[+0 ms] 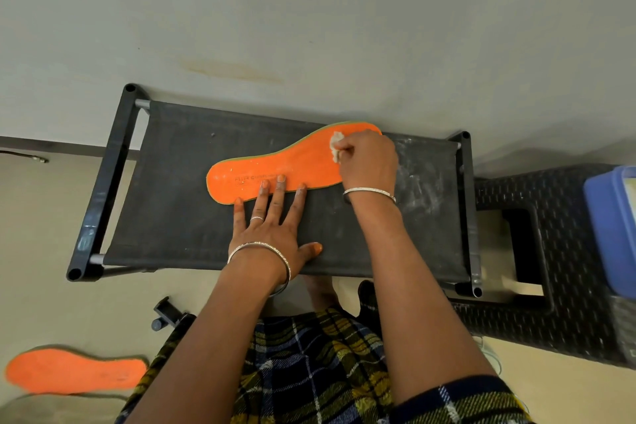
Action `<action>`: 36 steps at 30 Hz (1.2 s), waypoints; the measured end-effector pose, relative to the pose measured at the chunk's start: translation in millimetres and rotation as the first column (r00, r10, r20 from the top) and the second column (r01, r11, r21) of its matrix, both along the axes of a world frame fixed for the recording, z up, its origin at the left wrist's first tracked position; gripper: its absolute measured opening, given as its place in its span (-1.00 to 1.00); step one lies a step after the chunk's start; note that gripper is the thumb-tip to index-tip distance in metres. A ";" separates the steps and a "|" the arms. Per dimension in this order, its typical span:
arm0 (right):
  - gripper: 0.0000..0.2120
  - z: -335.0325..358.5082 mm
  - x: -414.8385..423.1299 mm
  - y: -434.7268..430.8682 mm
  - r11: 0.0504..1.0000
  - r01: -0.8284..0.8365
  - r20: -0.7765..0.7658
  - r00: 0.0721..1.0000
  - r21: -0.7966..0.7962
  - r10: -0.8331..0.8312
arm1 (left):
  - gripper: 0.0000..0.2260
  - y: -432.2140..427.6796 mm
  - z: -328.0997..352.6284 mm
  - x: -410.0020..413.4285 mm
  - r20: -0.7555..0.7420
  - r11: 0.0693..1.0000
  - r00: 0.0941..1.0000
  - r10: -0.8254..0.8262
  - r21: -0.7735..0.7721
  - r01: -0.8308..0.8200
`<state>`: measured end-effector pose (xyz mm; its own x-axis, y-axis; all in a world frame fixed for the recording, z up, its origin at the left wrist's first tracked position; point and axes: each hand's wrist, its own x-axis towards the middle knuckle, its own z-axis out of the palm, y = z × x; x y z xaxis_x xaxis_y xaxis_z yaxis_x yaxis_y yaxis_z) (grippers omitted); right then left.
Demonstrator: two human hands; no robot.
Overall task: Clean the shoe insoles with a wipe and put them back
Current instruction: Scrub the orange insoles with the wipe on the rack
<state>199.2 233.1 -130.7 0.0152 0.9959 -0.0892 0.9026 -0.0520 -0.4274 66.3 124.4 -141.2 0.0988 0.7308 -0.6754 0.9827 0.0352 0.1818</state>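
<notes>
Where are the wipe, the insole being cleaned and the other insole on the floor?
wipe (335, 143), head view, its crumpled white part that shows.
insole being cleaned (292, 165), head view, its orange middle.
second insole (75, 370), head view, middle of its orange face, on the floor.

A rack (192, 189) with a black plastic frame and a dark fabric shelf stands against a pale wall (378, 27). White dusty smears (423, 189) mark the fabric's right end. Just right of it is a black woven-pattern stool (568, 303) bearing a blue container (605, 224). A small black clamp-like piece (168, 313) lies on the beige floor (51, 234).
</notes>
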 end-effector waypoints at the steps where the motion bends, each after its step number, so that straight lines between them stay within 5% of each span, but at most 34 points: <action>1: -0.76 0.2 2.4 0.1 0.999 0.036 -0.018 0.999 0.012 -0.035 | -0.19 0.0 0.0 0.0 -0.001 1.000 1.000 -0.002 0.000 0.002; 8: -0.63 -3.9 -30.8 -11.9 0.996 -0.079 -0.116 0.990 0.031 0.082 | -0.20 0.9 0.0 0.3 -0.013 1.000 1.000 -0.010 -0.008 0.010; 11: -0.77 -5.2 -28.7 -9.9 0.993 -0.121 -0.081 0.989 0.007 0.121 | -0.19 1.1 0.1 0.5 -0.010 1.000 1.000 -0.010 -0.009 0.010; 18: -0.84 -1.7 1.7 -0.6 0.994 0.109 0.052 0.993 0.032 -0.110 | -0.19 0.3 -0.8 -0.1 0.002 1.000 1.000 -0.001 -0.001 0.001; 25: -0.80 -9.5 -33.7 -8.9 0.954 -0.296 -0.017 0.955 -0.038 0.296 | -0.21 0.9 -0.4 -0.3 -0.001 1.000 1.000 -0.009 -0.013 0.009; 32: -0.83 -8.4 5.7 0.0 0.997 0.031 -0.038 0.999 0.065 -0.028 | -0.19 0.8 -0.1 -0.9 0.008 1.000 1.000 -0.003 -0.011 0.003; 36: -0.80 -15.7 -18.9 -4.2 0.973 -0.231 -0.047 0.972 -0.001 0.230 | -0.19 1.4 0.6 -0.6 0.003 1.000 1.000 -0.007 -0.016 0.007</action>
<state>180.3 228.8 -146.3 -0.2191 0.9715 -0.0905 0.8698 0.1525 -0.4693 65.7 125.8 -140.6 0.1059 0.7193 -0.6865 0.9824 0.0314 0.1844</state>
